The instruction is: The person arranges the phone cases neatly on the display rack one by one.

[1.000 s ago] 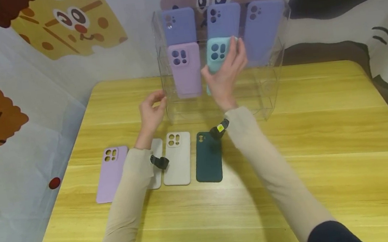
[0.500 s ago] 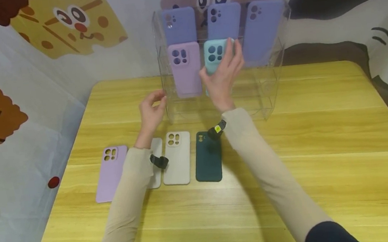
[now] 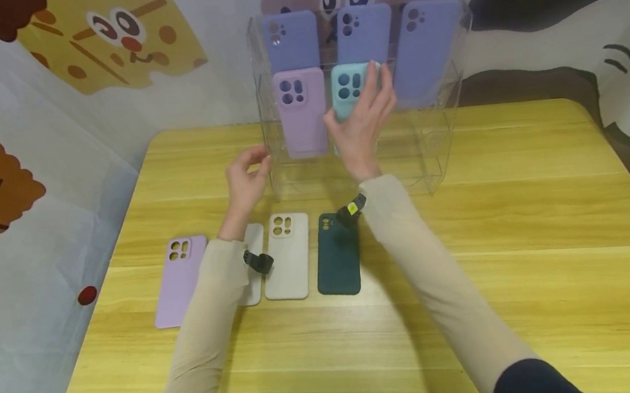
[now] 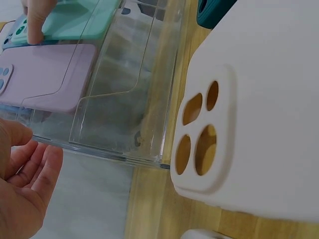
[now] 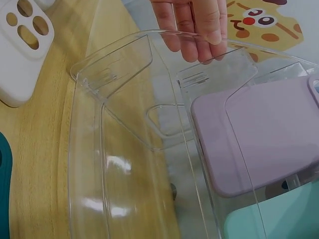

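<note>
My right hand (image 3: 363, 119) grips a mint-green phone case (image 3: 347, 89) by its sides, the thumb at its left edge and fingers over its upper right. This case stands in the middle tier of a clear acrylic display rack (image 3: 435, 137), to the right of a lilac phone case (image 3: 304, 120). At the rack's left side, my left hand (image 3: 247, 178) pinches the edge of the side panel between thumb and fingers. In the right wrist view, the mint case (image 5: 279, 219) leans close beside the lilac one (image 5: 259, 134) behind the clear front lip.
Three blue-violet phone cases (image 3: 364, 35) fill the rack's top tier. On the wooden table (image 3: 529, 230) lie a lilac case (image 3: 179, 286), a white case (image 3: 289, 264), a second white case (image 3: 254, 281) partly under my left forearm, and a dark green case (image 3: 337, 262).
My right hand and the mint case have shifted slightly left and down in the rack, then stayed still. The left hand holds its place.
</note>
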### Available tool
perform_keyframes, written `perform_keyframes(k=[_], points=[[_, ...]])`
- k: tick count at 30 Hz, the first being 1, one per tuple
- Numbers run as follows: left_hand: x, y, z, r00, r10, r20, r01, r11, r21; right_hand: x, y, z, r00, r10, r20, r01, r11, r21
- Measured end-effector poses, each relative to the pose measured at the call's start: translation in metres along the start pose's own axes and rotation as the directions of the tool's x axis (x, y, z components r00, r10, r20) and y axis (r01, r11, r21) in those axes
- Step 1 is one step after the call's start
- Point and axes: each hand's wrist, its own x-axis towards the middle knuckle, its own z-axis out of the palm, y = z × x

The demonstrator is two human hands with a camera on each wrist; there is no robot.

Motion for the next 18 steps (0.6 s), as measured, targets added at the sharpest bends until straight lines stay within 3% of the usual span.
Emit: perform_keyframes(k=[5, 8, 18], points=[[0.0, 0.001, 0.0, 1.0, 0.001, 0.003, -0.001, 1.0, -0.009, 0.001, 0.001, 0.001, 1.0, 0.006, 0.005, -0.006, 1.0, -0.011], [-0.003, 0.012, -0.001, 1.0, 0.002, 0.009, -0.002, 1.0, -0.013, 0.001, 0.001, 0.002, 1.0, -0.004, -0.01, 0.004, 1.0, -0.014], [-0.001, 0.001, 0.0, 1.0, 0.009, 0.002, -0.009, 1.0, -0.01, -0.004, 0.003, 0.002, 1.0, -0.007, -0.003, 0.007, 1.0, -0.014]])
